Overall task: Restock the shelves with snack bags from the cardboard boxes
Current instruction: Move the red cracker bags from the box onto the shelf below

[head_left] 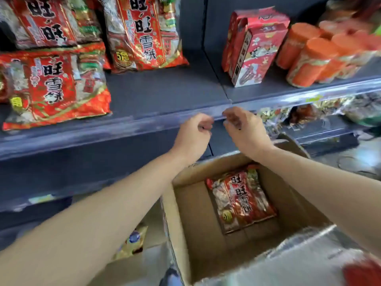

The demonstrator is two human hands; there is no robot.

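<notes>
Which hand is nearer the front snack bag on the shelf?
Left. The left hand is below-right of the front snack bag; the right hand is farther right, beyond the left hand.

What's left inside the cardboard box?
One red snack bag lies flat on the floor of the box, toward the far right, with bare cardboard around it. The near flap hides the near right corner, and the right arm covers part of the right wall.
</notes>
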